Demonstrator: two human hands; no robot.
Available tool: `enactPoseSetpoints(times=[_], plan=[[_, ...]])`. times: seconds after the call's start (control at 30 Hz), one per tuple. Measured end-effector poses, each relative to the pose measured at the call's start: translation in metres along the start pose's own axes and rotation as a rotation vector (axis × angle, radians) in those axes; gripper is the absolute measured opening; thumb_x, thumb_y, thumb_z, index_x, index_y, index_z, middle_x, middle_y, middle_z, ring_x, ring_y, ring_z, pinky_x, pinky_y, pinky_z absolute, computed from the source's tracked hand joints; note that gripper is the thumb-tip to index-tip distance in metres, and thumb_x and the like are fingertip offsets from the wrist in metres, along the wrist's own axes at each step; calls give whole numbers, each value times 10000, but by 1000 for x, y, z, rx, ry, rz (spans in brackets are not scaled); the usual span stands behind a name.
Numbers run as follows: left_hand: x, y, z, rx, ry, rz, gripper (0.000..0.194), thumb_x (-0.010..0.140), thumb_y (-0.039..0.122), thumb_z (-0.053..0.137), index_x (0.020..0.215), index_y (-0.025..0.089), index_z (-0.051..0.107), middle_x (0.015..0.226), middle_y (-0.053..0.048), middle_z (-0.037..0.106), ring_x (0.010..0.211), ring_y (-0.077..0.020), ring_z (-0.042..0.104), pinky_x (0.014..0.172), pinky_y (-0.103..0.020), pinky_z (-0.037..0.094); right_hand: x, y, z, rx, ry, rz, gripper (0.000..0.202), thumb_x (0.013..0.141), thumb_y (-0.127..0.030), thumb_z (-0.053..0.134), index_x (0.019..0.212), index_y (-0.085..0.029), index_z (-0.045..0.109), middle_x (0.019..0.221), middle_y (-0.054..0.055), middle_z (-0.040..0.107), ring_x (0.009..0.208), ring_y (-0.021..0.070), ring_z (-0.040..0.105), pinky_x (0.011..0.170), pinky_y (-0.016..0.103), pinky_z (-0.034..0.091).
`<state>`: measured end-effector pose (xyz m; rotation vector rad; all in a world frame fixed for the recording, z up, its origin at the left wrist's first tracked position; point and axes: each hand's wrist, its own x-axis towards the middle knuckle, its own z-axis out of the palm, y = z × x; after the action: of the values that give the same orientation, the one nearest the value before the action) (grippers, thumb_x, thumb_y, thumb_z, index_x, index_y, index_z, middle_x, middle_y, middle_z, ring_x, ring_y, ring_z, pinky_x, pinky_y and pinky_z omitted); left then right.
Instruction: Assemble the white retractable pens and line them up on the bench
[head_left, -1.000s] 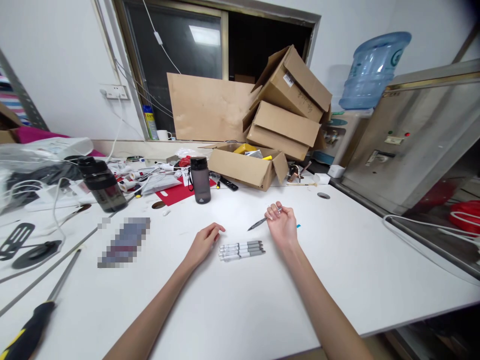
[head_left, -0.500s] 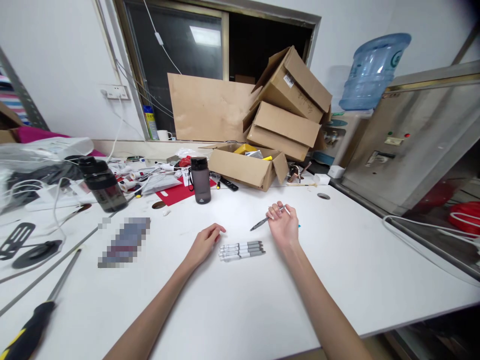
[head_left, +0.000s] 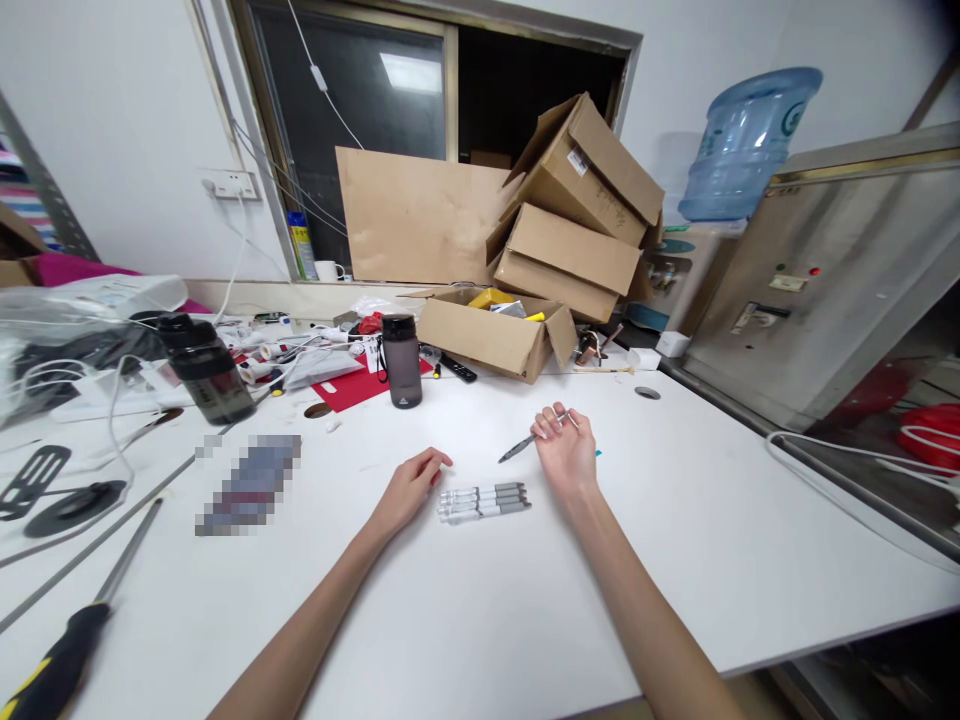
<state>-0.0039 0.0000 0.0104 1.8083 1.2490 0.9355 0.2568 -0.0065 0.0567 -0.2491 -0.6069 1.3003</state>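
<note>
My right hand [head_left: 566,450] is raised above the white table, palm turned toward me, with its fingers closed around a dark grey pen [head_left: 516,450]. The pen's tip points left and down. My left hand [head_left: 411,485] rests on the table with its index finger stretched out, the others loosely bent, and nothing in it. Between the two hands, several white and grey pens [head_left: 484,503] lie side by side in a neat row, apart from both hands. A small blue bit [head_left: 598,453] shows just behind my right wrist; what it belongs to is hidden.
A dark water bottle [head_left: 402,362] stands beyond my left hand, before an open cardboard box [head_left: 480,335]. On the left are a second bottle [head_left: 206,370], a blurred-out flat object [head_left: 251,485] and a screwdriver [head_left: 71,640]. A metal cabinet [head_left: 840,290] borders the right side.
The pen in my right hand has tilted very slightly, its tip shifting a little left. Both hands stay in nearly the same place.
</note>
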Motion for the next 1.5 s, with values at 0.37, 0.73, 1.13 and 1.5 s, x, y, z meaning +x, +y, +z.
enactPoseSetpoints(times=[0.37,0.73,1.13,1.5], plan=[[0,3,0,-60,21,45,291,963,404,465,987,209,680,687,20,556,680,-178,517,684,-280,384,3,13,-1,-394,18,-26,176,790,-190,644,958,-242,648,966,26,609,779,139,553,800,300,501],[-2,15,5,-291,-78,171,246,963,391,565,1131,219,617,971,-40,710,858,-189,617,770,-282,473,-22,33,5,-1171,-419,-109,194,874,-217,642,1053,-230,716,1085,35,700,876,162,669,855,305,510],[-8,26,4,-109,17,224,233,935,431,635,948,218,728,946,-34,732,903,-214,672,749,-285,458,-31,38,11,-1257,-556,-33,186,881,-274,669,1059,-247,715,1079,27,700,897,173,674,821,291,514],[-3,22,-7,-143,132,171,283,896,486,653,916,215,734,1006,-61,729,935,-237,682,725,-289,504,-11,11,-8,-1348,-351,11,241,934,-386,581,970,-213,745,1000,40,747,945,204,658,844,301,463]])
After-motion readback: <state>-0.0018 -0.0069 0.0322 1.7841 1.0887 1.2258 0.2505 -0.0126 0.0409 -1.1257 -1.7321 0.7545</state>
